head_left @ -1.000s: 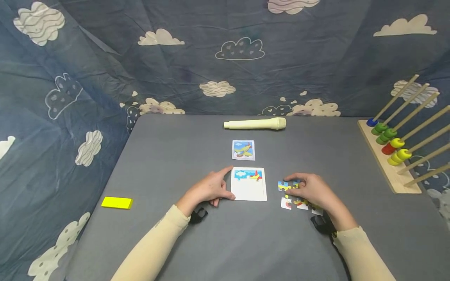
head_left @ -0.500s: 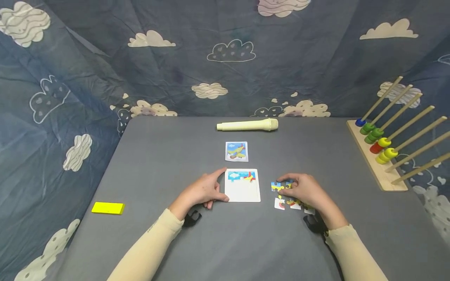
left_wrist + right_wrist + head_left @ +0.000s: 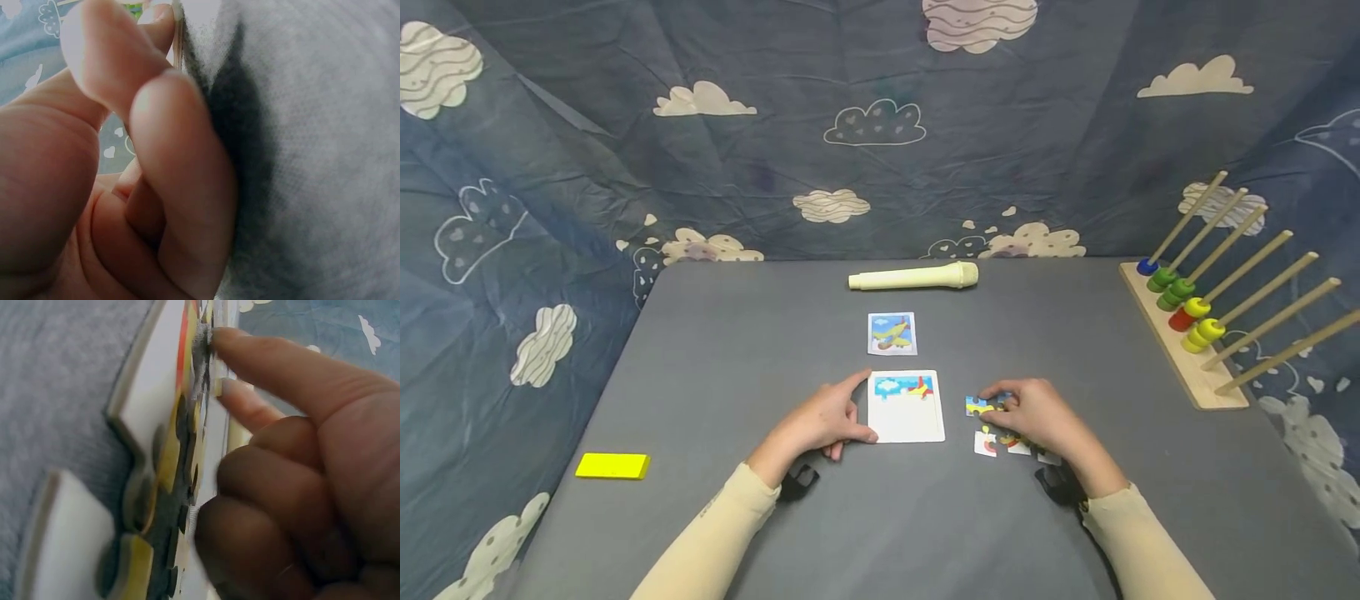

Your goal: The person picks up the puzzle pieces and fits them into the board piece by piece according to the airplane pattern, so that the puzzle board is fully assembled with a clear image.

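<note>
My left hand (image 3: 822, 419) spans wide against the square puzzle tray (image 3: 906, 423). My half-curled right hand (image 3: 1039, 414) touches knobbed jigsaw pieces (image 3: 985, 443); grip unclear.

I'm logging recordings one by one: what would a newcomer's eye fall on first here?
Probably the multicoloured bead rack at the right of the grey table, and the bright yellow block towards its left edge. Between them, the left hand touches the left side of a partly filled puzzle board, while the right hand is at the loose puzzle pieces.
</note>
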A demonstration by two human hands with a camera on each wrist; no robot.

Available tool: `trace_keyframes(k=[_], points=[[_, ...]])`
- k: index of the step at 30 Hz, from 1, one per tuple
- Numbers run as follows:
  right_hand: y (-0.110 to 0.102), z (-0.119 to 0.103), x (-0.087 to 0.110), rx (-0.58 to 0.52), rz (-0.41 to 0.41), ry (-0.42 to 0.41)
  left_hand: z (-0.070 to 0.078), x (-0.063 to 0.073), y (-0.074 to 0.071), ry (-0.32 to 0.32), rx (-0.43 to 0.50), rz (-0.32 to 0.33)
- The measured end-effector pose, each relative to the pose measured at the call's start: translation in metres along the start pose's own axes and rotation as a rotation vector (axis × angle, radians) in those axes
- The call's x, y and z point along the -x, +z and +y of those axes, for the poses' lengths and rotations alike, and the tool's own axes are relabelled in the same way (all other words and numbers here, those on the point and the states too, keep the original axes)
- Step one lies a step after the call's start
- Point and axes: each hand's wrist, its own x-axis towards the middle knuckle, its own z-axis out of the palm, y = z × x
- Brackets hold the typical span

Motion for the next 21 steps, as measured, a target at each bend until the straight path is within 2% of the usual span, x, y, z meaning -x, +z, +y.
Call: trace_keyframes(k=[5,12,16,21], points=[[0.009,-0.027,-0.006,-0.018,-0.020,-0.047,0.000,0.002,0.000,-0.001,0.011,-0.003],[0.041,-0.083,-0.035,0.060,-0.044,-0.207,0.002,-0.002,-0.001,-0.001,-0.001,-0.010],[0.055,-0.098,-0.047,0.082,-0.055,-0.211,0.001,-0.001,-0.002,0.002,-0.003,-0.007],[0.062,-0.101,-0.052,0.099,-0.079,-0.191,0.000,-0.002,-0.001,-0.006,0.002,-0.009]])
